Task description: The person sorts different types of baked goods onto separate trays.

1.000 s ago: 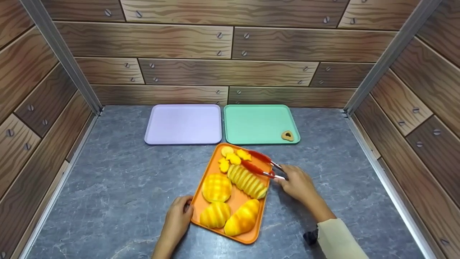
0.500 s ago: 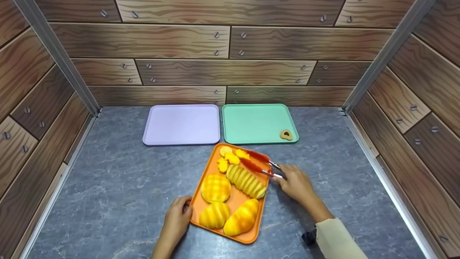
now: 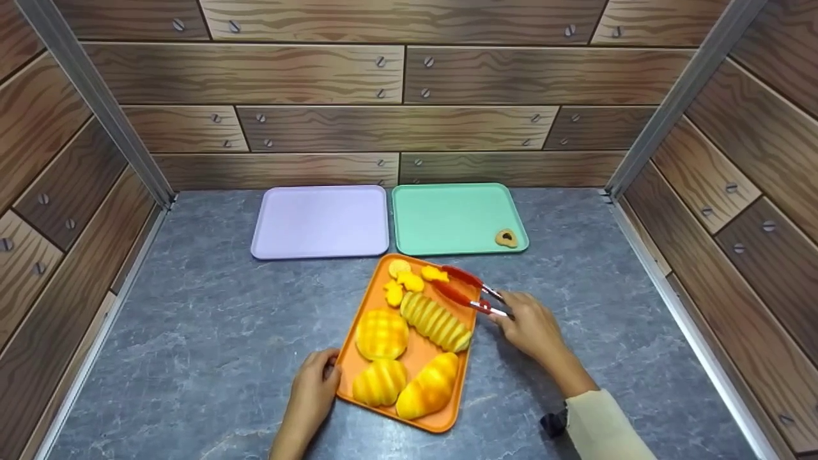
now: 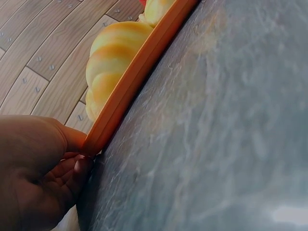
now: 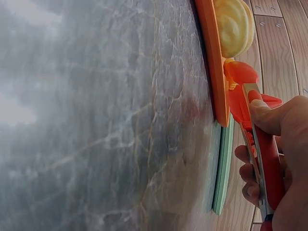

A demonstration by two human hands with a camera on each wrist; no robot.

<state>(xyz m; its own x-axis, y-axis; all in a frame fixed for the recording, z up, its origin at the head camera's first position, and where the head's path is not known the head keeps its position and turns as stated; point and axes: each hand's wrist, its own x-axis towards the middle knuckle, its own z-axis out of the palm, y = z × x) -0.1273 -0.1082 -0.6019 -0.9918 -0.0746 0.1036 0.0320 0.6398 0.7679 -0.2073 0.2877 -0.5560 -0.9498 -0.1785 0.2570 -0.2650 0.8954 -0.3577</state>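
My right hand (image 3: 532, 326) grips red-tipped tongs (image 3: 463, 289) over the far right part of the orange tray (image 3: 418, 348). The tong arms are spread, with their tips beside a yellow fish-shaped piece (image 3: 434, 274); whether both tips touch it I cannot tell. At the tray's near left edge, my left hand (image 3: 313, 390) pinches the rim between thumb and fingers, as the left wrist view shows. On the tray lie two more fish shapes (image 3: 410, 282), a round cracker (image 3: 399, 268), a sliced loaf (image 3: 436, 321), a checked round bun (image 3: 382, 334) and two striped rolls (image 3: 427, 386).
Behind the orange tray, a purple tray (image 3: 321, 222) and a green tray (image 3: 454, 218) stand side by side. A heart-shaped cookie (image 3: 506, 238) lies in the green tray's near right corner. Wood-patterned walls (image 3: 319, 128) enclose the grey marbled table (image 3: 211, 332) at the back and sides.
The tongs and the fish-shaped piece by their tips have shifted slightly right on the tray. My left hand keeps its place on the rim. The head view has drifted a little.
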